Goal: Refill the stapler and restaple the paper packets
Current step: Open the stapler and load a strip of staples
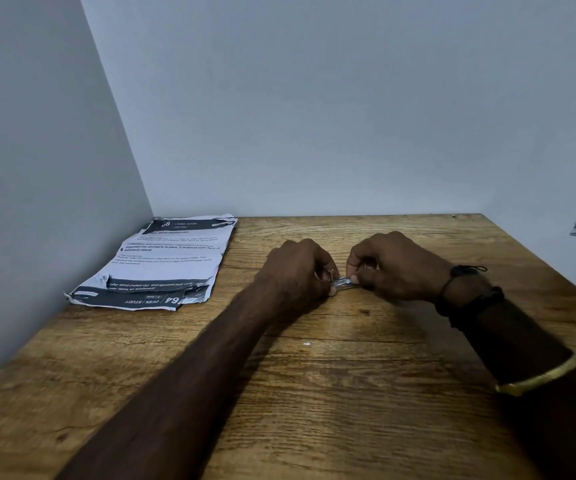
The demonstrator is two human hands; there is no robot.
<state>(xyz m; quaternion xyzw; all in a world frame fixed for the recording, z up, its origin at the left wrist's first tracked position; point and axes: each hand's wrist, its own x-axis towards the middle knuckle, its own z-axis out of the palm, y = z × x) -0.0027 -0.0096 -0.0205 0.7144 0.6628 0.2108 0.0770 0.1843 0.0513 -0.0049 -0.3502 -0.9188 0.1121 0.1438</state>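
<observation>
Stapler point(343, 281), mostly hidden, is at mid-table point(314, 393), pinched from both sides by left hand point(300, 268) and right hand point(397, 268); if either grip slips, it may snap shut or jam.

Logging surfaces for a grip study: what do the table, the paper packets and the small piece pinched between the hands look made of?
Table: wood or wood-look laminate, matte, with brown grain and knots showing. Paper packets: thin printed paper, creased, with torn edges. Small silvery piece, pinched by left hand and right hand: likely metal, given its bright glint; too small to be sure.
</observation>
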